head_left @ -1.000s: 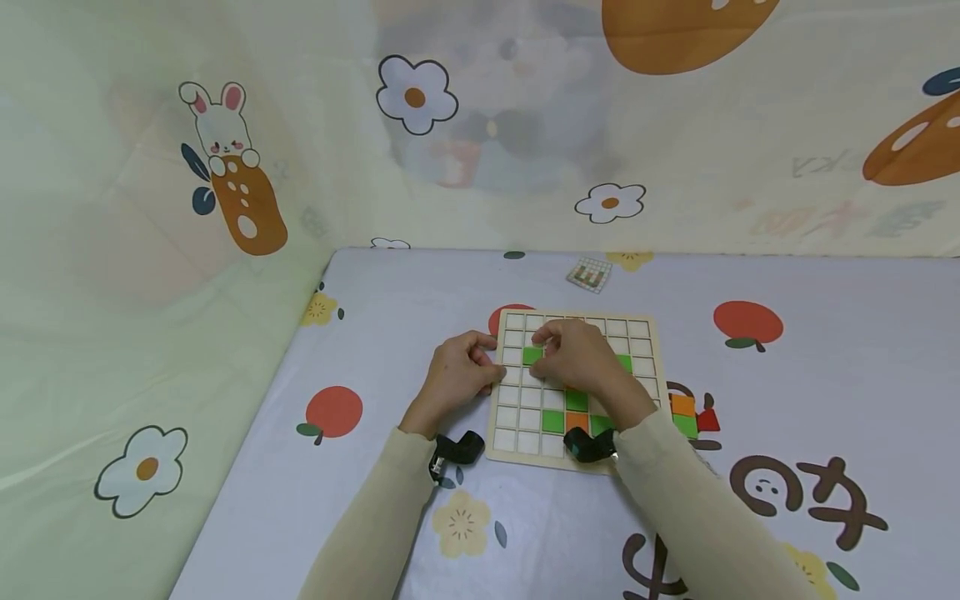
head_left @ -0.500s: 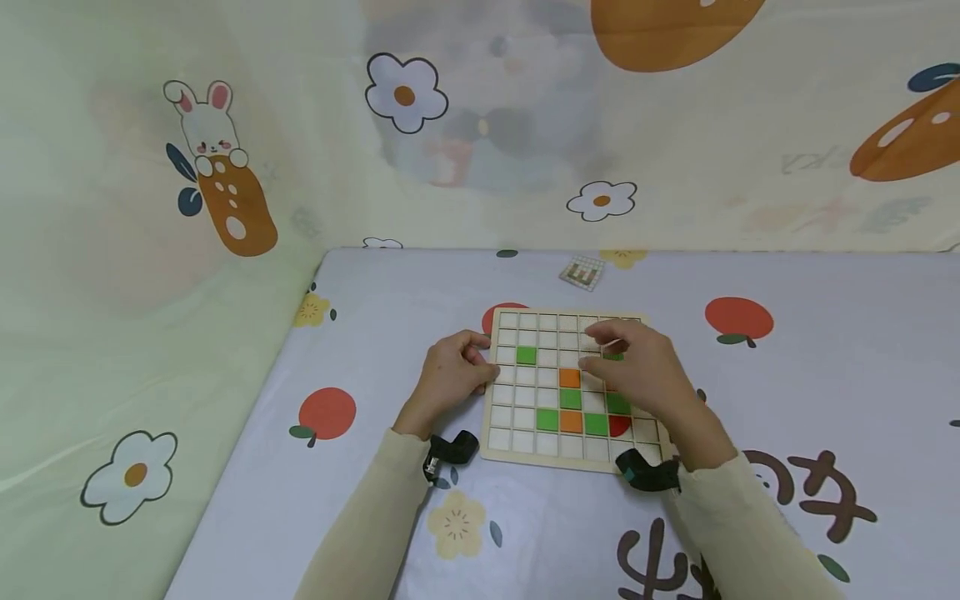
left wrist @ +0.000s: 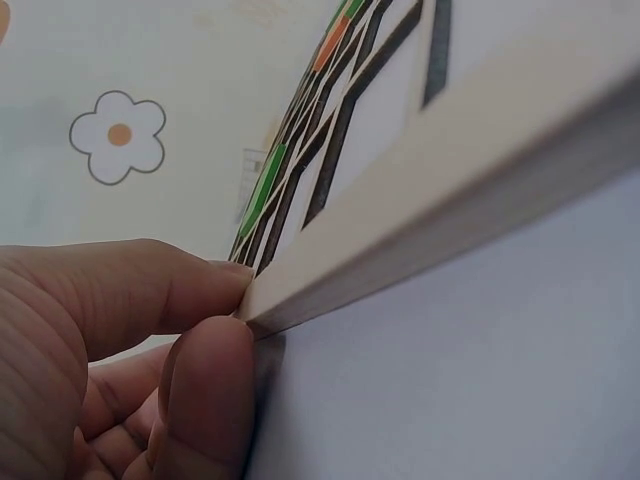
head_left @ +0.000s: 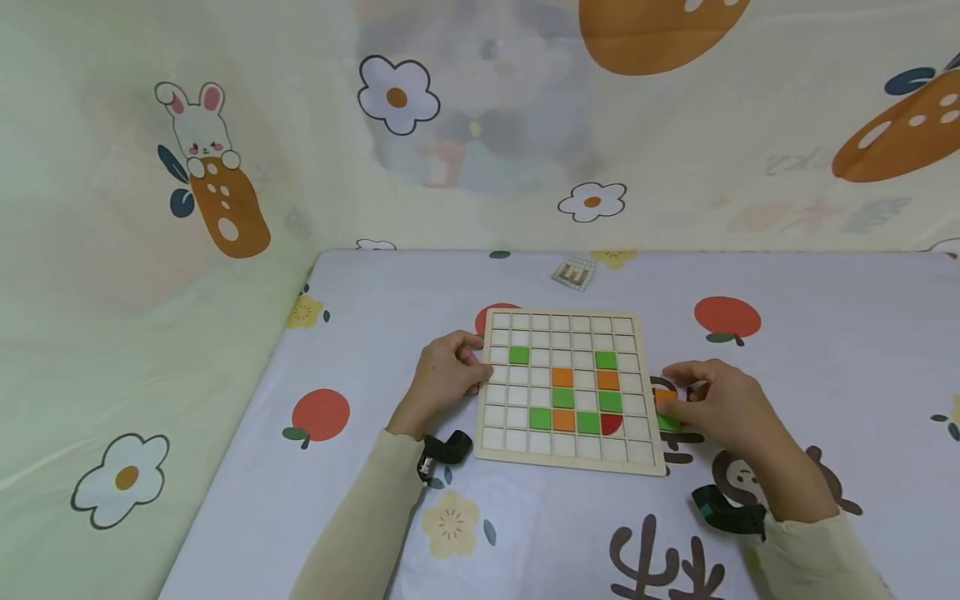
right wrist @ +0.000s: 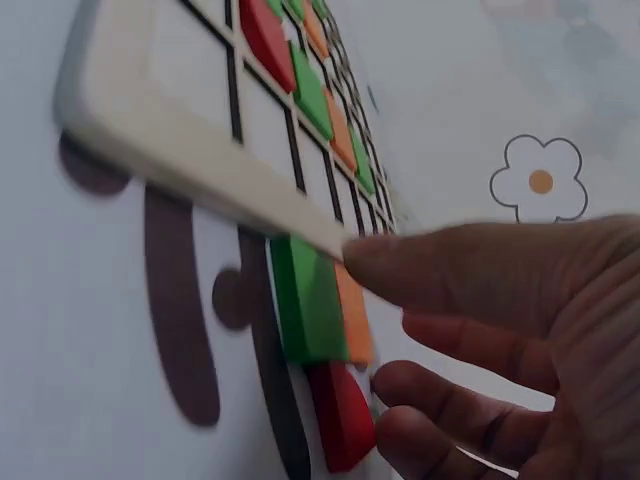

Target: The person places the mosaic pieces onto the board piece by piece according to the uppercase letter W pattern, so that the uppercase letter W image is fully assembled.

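Note:
A square wooden grid board (head_left: 497, 396) lies on the table with several coloured tiles in its white cells. Among them are a green tile (head_left: 519, 355) at upper left, an orange tile (head_left: 562, 377) near the middle and a rounded red tile (head_left: 612, 424) at lower right. My left hand (head_left: 442, 375) pinches the board's left edge, thumb on top and index finger at the side. Off the right edge, my right hand (head_left: 727, 408) reaches over loose blocks, thumb and fingers apart. Its thumb overlaps an orange block (right wrist: 354, 315), beside a green block (right wrist: 312, 300) and a red block (right wrist: 343, 415).
A small card (head_left: 574, 273) with a printed grid pattern lies behind the board. The tablecloth (head_left: 375, 333) carries printed fruit, flowers and dark lettering. A patterned cloth wall (head_left: 480, 167) stands at the back and left.
My right hand has moved right, from the green tile at the board's upper left, across the board to the loose blocks. My left hand stays at the board's left edge.

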Demonstrator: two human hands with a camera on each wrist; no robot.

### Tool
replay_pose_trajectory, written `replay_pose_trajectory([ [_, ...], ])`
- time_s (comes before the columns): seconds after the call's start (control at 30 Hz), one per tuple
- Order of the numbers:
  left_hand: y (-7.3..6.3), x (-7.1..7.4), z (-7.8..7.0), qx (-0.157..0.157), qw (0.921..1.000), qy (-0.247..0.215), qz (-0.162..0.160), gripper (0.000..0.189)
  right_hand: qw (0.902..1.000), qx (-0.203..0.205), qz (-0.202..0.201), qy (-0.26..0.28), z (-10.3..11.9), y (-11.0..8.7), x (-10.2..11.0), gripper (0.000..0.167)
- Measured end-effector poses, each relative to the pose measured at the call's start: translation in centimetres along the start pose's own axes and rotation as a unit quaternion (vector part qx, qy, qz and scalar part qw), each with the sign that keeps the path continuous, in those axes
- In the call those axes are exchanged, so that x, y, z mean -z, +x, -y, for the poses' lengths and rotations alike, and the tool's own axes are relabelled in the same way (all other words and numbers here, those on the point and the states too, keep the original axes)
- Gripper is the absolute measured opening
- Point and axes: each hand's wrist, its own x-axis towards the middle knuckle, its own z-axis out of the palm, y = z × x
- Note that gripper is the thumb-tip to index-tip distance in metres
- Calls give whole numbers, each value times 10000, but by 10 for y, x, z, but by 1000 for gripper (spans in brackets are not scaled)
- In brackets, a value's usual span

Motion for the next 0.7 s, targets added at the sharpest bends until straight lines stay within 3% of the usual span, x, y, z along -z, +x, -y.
replay_pose_trajectory([
  [0.27,0,0,1,6,10000,-30,0,32,9994,-13,256,-211,-8,-2,1,51],
  [0.5,0,1,0,-33,9998,-187,63,32,9977,-305,594,95,-12,-1,2,42],
  [0.7,-1,1,0,-86,9995,-306,87,32,9973,-448,517,276,-12,0,0,31],
])
